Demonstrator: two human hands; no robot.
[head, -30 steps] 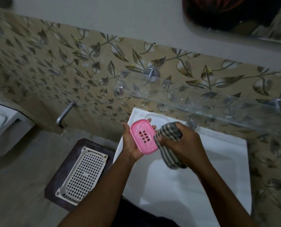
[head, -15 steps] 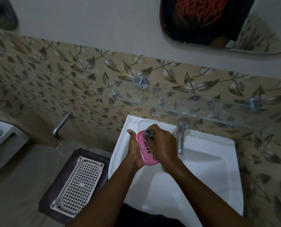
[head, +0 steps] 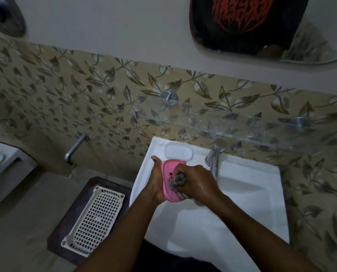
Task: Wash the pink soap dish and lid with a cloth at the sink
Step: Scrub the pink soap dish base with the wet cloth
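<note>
while one left hand (head: 157, 180) grips one pink soap dish (head: 170, 181), one right hand (head: 198, 182) clutches one cloth (head: 178, 178).

No legible text or labels anywhere.

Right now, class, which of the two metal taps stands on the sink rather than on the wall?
The tap just beyond the right hand stands on the white sink; the other tap juts from the tiled wall, left.

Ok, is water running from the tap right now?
No, no stream shows below the tap, and the right hand rubs the cloth on the pink dish beside it.
</note>
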